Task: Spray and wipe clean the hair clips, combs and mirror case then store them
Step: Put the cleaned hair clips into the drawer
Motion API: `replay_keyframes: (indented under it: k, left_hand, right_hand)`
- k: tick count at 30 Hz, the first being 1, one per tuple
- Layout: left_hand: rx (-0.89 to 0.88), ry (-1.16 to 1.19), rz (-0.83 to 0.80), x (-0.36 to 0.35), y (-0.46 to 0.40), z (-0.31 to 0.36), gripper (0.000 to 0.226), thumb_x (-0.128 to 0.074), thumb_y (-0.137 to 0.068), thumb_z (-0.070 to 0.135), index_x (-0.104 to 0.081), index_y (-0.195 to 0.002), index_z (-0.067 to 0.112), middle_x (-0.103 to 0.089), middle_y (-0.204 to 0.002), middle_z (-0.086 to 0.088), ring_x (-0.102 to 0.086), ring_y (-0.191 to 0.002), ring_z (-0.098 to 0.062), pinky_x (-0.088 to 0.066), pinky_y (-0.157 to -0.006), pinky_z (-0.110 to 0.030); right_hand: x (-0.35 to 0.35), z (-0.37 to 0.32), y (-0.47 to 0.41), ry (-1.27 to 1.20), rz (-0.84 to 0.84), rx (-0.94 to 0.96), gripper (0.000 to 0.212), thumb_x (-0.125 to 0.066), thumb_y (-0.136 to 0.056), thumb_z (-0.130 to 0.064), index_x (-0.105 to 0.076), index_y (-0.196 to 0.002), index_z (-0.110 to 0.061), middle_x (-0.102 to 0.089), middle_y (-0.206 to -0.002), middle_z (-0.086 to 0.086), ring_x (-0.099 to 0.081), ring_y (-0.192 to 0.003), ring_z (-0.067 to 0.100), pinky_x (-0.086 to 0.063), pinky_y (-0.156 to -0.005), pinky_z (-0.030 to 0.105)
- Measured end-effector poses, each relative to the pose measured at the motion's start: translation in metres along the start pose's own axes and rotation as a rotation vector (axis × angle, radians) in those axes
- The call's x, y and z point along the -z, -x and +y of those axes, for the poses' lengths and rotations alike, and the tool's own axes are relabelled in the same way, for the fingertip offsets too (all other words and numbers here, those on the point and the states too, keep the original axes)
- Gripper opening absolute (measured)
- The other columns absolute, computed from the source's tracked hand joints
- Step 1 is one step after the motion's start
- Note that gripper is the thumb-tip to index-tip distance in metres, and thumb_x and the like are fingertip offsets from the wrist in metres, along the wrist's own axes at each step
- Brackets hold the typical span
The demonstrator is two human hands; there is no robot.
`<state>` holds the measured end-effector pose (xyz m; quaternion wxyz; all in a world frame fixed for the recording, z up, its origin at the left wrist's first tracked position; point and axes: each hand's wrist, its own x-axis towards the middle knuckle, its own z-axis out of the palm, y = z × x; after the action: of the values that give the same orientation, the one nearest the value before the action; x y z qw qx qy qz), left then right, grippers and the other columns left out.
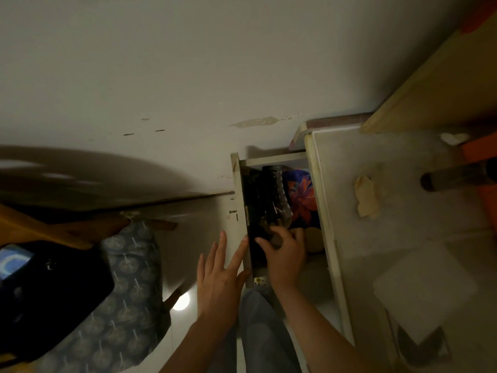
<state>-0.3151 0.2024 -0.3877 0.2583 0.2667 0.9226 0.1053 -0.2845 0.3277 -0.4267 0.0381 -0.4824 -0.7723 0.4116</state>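
A pale wooden drawer (236,184) stands pulled out from under the desk. It holds dark items and a blue pouch with an orange flower (301,195). My right hand (285,251) reaches into the drawer and its fingers curl round a small dark object (274,238) that is too dim to name. My left hand (217,275) lies flat with straight fingers against the drawer's outer left side, the index fingertip at its edge. A dark comb-like piece (274,184) lies lengthways in the drawer.
The white desk top (376,238) fills the right, with a crumpled cloth (367,196), a dark cylinder (454,177) and a white sheet (422,289). A patterned chair cushion (126,305) with a black bag (51,297) stands at the left. The wall lies ahead.
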Motion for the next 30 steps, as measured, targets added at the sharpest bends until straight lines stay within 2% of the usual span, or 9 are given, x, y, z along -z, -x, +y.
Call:
replay_keyframes:
  k: [2, 4, 11, 15, 19, 21, 23, 24, 30]
  left_hand:
    - [0.007, -0.034, -0.007, -0.004, 0.001, -0.003, 0.070, -0.035, -0.096, 0.051, 0.021, -0.136, 0.046, 0.031, -0.148, -0.001, 0.012, -0.146, -0.025, 0.011, -0.111, -0.038]
    - [0.006, -0.061, -0.007, -0.002, 0.001, -0.003, 0.070, -0.035, -0.097, 0.050, 0.023, -0.136, 0.045, 0.034, -0.146, -0.001, 0.017, -0.142, -0.023, 0.012, -0.110, -0.038]
    - [-0.013, -0.166, -0.025, 0.020, -0.001, 0.005, 0.070, -0.028, -0.099, 0.050, 0.032, -0.133, 0.044, 0.036, -0.147, -0.002, 0.023, -0.139, -0.020, 0.011, -0.113, -0.040]
    - [-0.106, -0.139, 0.055, 0.042, -0.003, 0.014, 0.064, -0.029, -0.100, 0.048, 0.021, -0.139, 0.041, 0.021, -0.156, -0.005, 0.010, -0.147, -0.025, 0.011, -0.112, -0.040]
    - [-0.207, -0.110, 0.091, 0.065, 0.001, 0.027, 0.060, -0.035, -0.100, 0.045, 0.002, -0.146, 0.036, 0.006, -0.159, -0.006, -0.003, -0.148, -0.028, 0.004, -0.115, -0.043]
    - [-0.256, -0.127, 0.104, 0.076, 0.005, 0.035, 0.060, -0.049, -0.096, 0.041, -0.021, -0.148, 0.029, -0.014, -0.158, -0.012, -0.020, -0.144, -0.034, -0.010, -0.115, -0.047]
    - [-0.333, -0.153, 0.163, 0.082, 0.013, 0.043, 0.060, -0.068, -0.085, 0.034, -0.046, -0.140, 0.021, -0.038, -0.148, -0.017, -0.042, -0.132, -0.039, -0.031, -0.107, -0.055]
    - [-0.370, -0.169, 0.190, 0.084, 0.016, 0.046, 0.060, -0.071, -0.083, 0.033, -0.050, -0.137, 0.020, -0.042, -0.145, -0.018, -0.046, -0.129, -0.040, -0.034, -0.104, -0.057]
    - [-0.542, -0.249, 0.126, 0.086, 0.045, 0.073, 0.057, -0.050, -0.096, 0.040, -0.031, -0.148, 0.028, -0.020, -0.157, -0.010, -0.021, -0.144, -0.034, -0.014, -0.116, -0.051]
  right_hand:
    - [0.006, -0.001, 0.002, -0.061, -0.016, 0.019, 0.038, -0.079, -0.075, -0.030, -0.069, -0.110, -0.018, -0.051, -0.111, 0.001, -0.051, -0.100, 0.014, -0.043, -0.079, 0.015]
    - [0.013, -0.002, 0.006, -0.103, -0.020, 0.037, 0.039, -0.077, -0.077, -0.030, -0.067, -0.113, -0.018, -0.051, -0.112, 0.001, -0.051, -0.100, 0.012, -0.036, -0.075, 0.006]
    - [0.043, -0.015, 0.021, 0.006, 0.033, 0.098, 0.042, -0.070, -0.085, -0.031, -0.062, -0.124, -0.018, -0.056, -0.116, 0.007, -0.052, -0.108, 0.019, -0.041, -0.089, 0.024]
    - [0.063, -0.029, 0.033, 0.110, 0.072, 0.135, 0.042, -0.066, -0.089, -0.029, -0.059, -0.129, -0.019, -0.056, -0.121, 0.007, -0.051, -0.114, 0.023, -0.044, -0.097, 0.036]
    - [0.085, -0.041, 0.051, 0.205, 0.082, 0.125, 0.047, -0.058, -0.093, -0.033, -0.049, -0.138, -0.023, -0.048, -0.139, 0.004, -0.042, -0.127, 0.023, -0.038, -0.104, 0.038]
    - [0.094, -0.046, 0.060, 0.243, 0.095, 0.117, 0.049, -0.056, -0.094, -0.035, -0.046, -0.141, -0.022, -0.043, -0.145, 0.004, -0.039, -0.131, 0.024, -0.036, -0.106, 0.040]
    - [0.105, -0.049, 0.074, 0.269, 0.137, 0.104, 0.049, -0.054, -0.095, -0.036, -0.045, -0.141, -0.022, -0.039, -0.148, 0.004, -0.037, -0.133, 0.025, -0.034, -0.108, 0.039]
    - [0.110, -0.049, 0.082, 0.281, 0.154, 0.091, 0.050, -0.054, -0.095, -0.037, -0.044, -0.142, -0.022, -0.037, -0.150, 0.004, -0.036, -0.133, 0.025, -0.033, -0.109, 0.038]
    - [0.144, -0.031, 0.134, 0.322, 0.239, -0.055, 0.054, -0.046, -0.098, -0.041, -0.029, -0.148, -0.029, -0.019, -0.158, 0.000, -0.020, -0.144, 0.021, -0.017, -0.115, 0.034]
